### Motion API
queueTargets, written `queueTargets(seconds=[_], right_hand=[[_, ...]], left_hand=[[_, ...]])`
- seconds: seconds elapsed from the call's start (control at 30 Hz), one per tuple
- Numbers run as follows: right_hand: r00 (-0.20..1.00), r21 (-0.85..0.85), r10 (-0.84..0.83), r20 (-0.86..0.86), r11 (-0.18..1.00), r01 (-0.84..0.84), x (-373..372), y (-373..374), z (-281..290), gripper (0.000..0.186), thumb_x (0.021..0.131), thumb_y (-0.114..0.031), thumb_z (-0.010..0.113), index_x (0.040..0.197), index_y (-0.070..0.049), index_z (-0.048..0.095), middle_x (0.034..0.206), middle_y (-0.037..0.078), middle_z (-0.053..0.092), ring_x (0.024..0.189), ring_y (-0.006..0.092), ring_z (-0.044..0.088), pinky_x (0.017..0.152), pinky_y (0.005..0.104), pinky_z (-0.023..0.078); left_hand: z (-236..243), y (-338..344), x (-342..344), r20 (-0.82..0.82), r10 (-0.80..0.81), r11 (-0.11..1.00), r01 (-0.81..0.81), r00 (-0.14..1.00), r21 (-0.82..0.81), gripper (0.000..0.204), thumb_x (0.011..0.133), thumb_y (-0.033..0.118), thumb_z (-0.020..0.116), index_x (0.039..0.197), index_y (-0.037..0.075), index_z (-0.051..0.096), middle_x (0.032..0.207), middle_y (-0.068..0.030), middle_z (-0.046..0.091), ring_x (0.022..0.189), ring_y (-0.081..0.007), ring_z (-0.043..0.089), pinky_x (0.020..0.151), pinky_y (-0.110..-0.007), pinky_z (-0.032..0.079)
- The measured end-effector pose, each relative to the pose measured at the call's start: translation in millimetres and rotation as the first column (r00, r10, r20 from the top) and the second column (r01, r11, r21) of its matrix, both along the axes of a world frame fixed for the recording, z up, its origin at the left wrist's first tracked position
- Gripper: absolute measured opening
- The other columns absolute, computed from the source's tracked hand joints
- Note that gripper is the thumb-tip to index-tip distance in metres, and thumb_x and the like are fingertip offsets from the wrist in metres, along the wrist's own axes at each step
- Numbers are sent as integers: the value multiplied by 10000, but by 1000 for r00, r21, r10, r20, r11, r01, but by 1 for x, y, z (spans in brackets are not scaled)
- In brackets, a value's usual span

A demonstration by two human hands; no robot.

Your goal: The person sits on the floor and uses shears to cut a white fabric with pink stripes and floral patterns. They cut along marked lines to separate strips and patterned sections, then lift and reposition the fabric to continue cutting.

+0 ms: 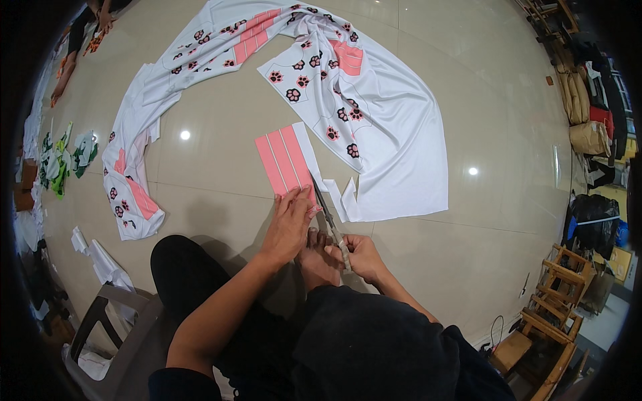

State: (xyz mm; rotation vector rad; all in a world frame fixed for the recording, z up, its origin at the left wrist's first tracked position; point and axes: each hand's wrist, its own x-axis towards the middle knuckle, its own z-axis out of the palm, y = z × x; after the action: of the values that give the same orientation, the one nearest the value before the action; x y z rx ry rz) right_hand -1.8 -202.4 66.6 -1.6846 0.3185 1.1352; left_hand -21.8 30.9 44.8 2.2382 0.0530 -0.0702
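A pink fabric piece with thin white stripes lies on the floor in front of me, a white strip along its right edge. My left hand grips its near end, fingers bent over the cloth. In my right hand is a pair of scissors, its handles wrapped in something pale. The blades point away from me and lie along the piece's right edge, at the white strip. My bare foot is just behind the cloth, between my hands.
A long white fabric with paw prints and pink patches curves across the tiled floor ahead. Green and white scraps lie far left, white scraps nearer. A plastic chair stands at left, wooden frames at right. Another person's hand shows far left.
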Motion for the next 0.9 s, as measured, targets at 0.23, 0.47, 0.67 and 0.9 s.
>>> queueTargets(seconds=[0.23,0.47,0.67,0.9], right_hand=[[1000,-19,-5,11,1000,5,8,9,-2,310,954,-283,900,903,-25,736,749,3,678,626,80,593,582,269,465],[999,25,-54,-3,998,54,10,17,2,367,910,-331,927,863,-35,716,754,-21,651,660,75,533,587,276,417],[999,8,-40,12,999,40,10,15,-1,361,914,-329,924,866,-37,718,756,-18,656,658,71,531,580,273,414],[999,27,-34,17,999,33,9,12,-1,376,918,-332,925,857,-28,710,738,0,662,634,68,547,564,264,420]], left_hand=[[3,3,1,-42,-18,999,16,999,-41,453,1141,194,549,1554,16,497,1489,-168,623,1514,-443,454,1304,-636,262],[0,4,-2,9,-14,999,14,1000,-36,231,1132,165,562,1318,27,569,1620,-196,550,1507,-469,463,1295,-648,273],[1,2,-1,16,-6,998,7,1000,-59,219,1116,129,580,1312,31,568,1630,-194,545,1503,-470,470,1293,-652,273],[1,3,-1,9,0,999,1,1000,-51,244,1114,141,593,1327,27,563,1632,-186,544,1501,-468,471,1294,-645,278]])
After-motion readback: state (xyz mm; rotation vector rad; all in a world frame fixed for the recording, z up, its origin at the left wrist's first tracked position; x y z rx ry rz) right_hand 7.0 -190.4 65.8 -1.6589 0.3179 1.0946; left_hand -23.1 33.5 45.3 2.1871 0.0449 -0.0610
